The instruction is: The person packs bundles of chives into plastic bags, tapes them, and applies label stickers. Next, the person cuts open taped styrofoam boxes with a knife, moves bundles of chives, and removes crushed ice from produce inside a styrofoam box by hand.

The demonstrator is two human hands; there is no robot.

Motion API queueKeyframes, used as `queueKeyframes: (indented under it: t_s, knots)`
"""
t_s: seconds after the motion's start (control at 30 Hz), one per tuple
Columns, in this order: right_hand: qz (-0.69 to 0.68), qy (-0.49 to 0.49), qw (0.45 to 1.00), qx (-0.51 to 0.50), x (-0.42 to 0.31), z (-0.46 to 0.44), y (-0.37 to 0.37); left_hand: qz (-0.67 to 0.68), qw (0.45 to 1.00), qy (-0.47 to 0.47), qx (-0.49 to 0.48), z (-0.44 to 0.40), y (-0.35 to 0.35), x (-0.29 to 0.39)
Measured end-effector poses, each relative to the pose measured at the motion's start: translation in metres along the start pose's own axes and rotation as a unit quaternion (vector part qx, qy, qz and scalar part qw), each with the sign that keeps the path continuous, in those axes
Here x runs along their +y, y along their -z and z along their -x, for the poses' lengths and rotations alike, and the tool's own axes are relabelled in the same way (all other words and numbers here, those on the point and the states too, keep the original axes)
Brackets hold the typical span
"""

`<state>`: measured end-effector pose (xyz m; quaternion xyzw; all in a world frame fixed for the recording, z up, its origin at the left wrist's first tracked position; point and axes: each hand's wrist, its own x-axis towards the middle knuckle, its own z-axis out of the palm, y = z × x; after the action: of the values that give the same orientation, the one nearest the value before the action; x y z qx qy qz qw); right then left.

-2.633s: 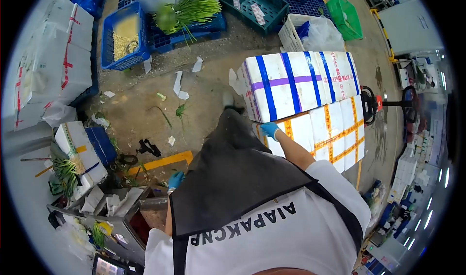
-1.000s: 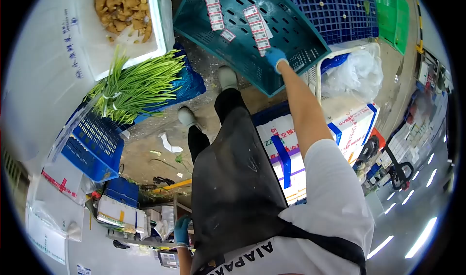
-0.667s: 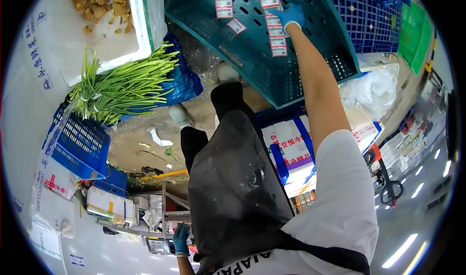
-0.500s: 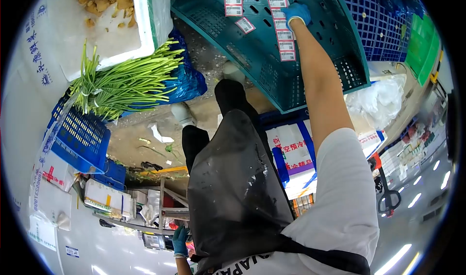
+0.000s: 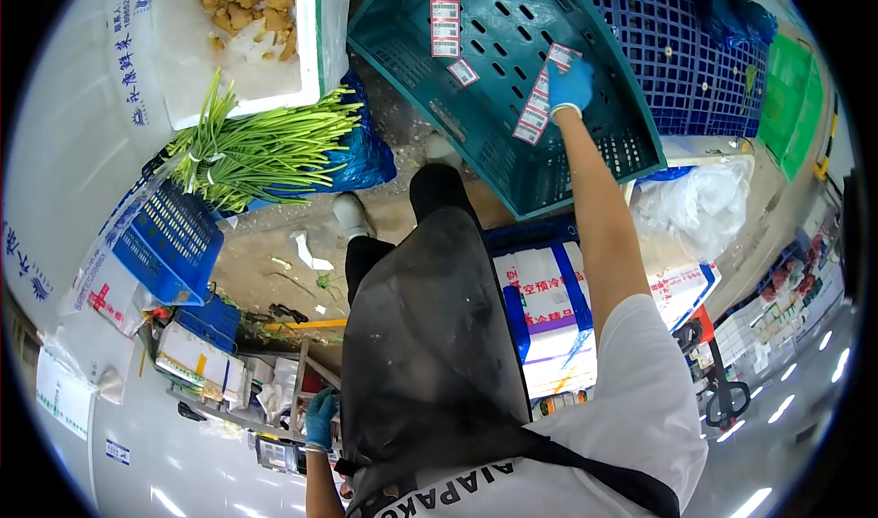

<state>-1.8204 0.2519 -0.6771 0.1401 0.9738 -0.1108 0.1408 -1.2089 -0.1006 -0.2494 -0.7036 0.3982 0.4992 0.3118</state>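
Observation:
My right hand (image 5: 571,83), in a blue glove, is closed on a strip of labels (image 5: 533,117) with red edges and barcodes. The strip lies slanted over the floor of a dark green plastic crate (image 5: 503,166). To its left in the same crate are another label strip (image 5: 445,21) and a single label (image 5: 464,72). Low in the view, my left hand (image 5: 320,417), also blue-gloved, hangs beside the black apron (image 5: 425,326). Its fingers are loosely apart, with nothing visible in them.
Long green stalks (image 5: 265,148) lie tied on a blue bag, beside a white foam box (image 5: 309,42) of ginger (image 5: 247,6). A blue basket (image 5: 169,244) stands left. On the right are blue crates (image 5: 677,61), clear plastic bags (image 5: 700,202) and a white carton (image 5: 544,285).
The strip under my right hand has turned from nearly upright to slanted, and the hand sits lower. My left hand has risen slightly leftward. The whole view has shifted a little.

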Motion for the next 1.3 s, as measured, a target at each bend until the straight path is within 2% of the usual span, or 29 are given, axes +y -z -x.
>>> queueKeyframes:
  t_s: [0.03, 0.07, 0.13, 0.17, 0.23, 0.3, 0.33, 0.37, 0.43, 0.47, 0.6, 0.7, 0.73, 0.77, 0.8, 0.83, 0.9, 0.97, 1.0, 1.03, 1.17, 1.23, 1.3]
  knots:
    - [-0.034, 0.069, 0.997, 0.016, -0.005, 0.006, -0.023, -0.008, 1.0, 0.01, 0.006, -0.003, -0.002, 0.0]
    - [-0.105, 0.057, 0.991, -0.057, -0.011, 0.011, -0.047, -0.017, 1.0, 0.021, 0.013, -0.005, -0.004, 0.0]
    - [-0.122, 0.045, 0.984, -0.124, -0.033, 0.025, -0.092, -0.043, 0.998, 0.034, 0.02, -0.011, -0.008, 0.001]
    - [-0.188, -0.012, 0.966, -0.174, -0.046, 0.029, -0.112, -0.088, 0.995, 0.028, 0.021, -0.017, 0.002, -0.016]
    - [-0.07, 0.075, 0.989, -0.109, -0.068, 0.028, -0.15, -0.001, 0.997, 0.067, 0.032, -0.021, 0.003, -0.028]
    - [-0.012, 0.028, 0.987, -0.156, -0.097, 0.014, -0.171, 0.029, 0.992, 0.106, 0.068, -0.017, -0.007, -0.028]
    - [-0.018, 0.046, 0.995, -0.084, -0.109, 0.011, -0.187, 0.034, 0.988, 0.131, 0.079, -0.019, -0.001, -0.044]
    - [-0.006, 0.046, 0.997, -0.058, -0.118, 0.007, -0.198, 0.01, 0.984, 0.156, 0.079, -0.021, 0.007, -0.058]
    - [0.056, 0.037, 0.996, -0.053, -0.137, 0.0, -0.211, 0.02, 0.984, 0.167, 0.062, -0.022, 0.006, -0.061]
    - [0.055, 0.059, 0.997, -0.016, -0.139, -0.001, -0.217, 0.037, 0.979, 0.187, 0.075, -0.022, 0.001, -0.055]
    - [0.054, 0.016, 0.998, -0.003, -0.134, -0.014, -0.244, 0.052, 0.977, 0.187, 0.088, -0.031, 0.004, -0.061]
    - [-0.092, 0.002, 0.991, -0.1, -0.119, -0.019, -0.234, 0.049, 0.979, 0.179, 0.082, -0.031, 0.004, -0.055]
    - [-0.202, -0.012, 0.969, -0.14, -0.111, -0.022, -0.228, 0.053, 0.981, 0.169, 0.082, -0.031, 0.008, -0.058]
    - [-0.278, 0.014, 0.946, -0.165, -0.103, -0.022, -0.218, 0.077, 0.977, 0.178, 0.09, -0.03, 0.011, -0.06]
    - [-0.44, -0.027, 0.869, -0.224, -0.103, -0.015, -0.2, 0.05, 0.985, 0.147, 0.071, -0.03, 0.015, -0.059]
    - [-0.585, -0.065, 0.76, -0.275, -0.105, -0.002, -0.173, 0.023, 0.992, 0.113, 0.052, -0.03, 0.017, -0.055]
    - [-0.579, -0.066, 0.752, -0.309, -0.114, 0.025, -0.094, -0.033, 0.998, 0.052, 0.025, -0.028, 0.018, -0.041]
    - [-0.505, -0.04, 0.79, -0.344, -0.111, 0.05, -0.029, -0.032, 0.999, 0.038, 0.021, -0.028, 0.023, -0.035]
    - [-0.529, -0.035, 0.773, -0.349, -0.119, 0.069, 0.019, -0.013, 1.0, 0.013, 0.022, -0.027, 0.02, -0.027]
    - [-0.495, -0.032, 0.789, -0.363, -0.128, 0.086, 0.069, 0.006, 1.0, -0.01, 0.026, -0.025, 0.017, -0.021]
    - [-0.492, 0.033, 0.761, -0.422, -0.135, 0.15, 0.19, -0.038, 0.996, -0.075, 0.001, 0.004, -0.005, 0.03]
    - [-0.532, 0.087, 0.735, -0.41, -0.15, 0.189, 0.241, 0.025, 0.992, -0.116, -0.034, 0.016, -0.013, 0.04]
    - [-0.454, 0.11, 0.748, -0.473, -0.157, 0.218, 0.278, 0.022, 0.99, -0.14, -0.029, 0.046, -0.023, 0.057]
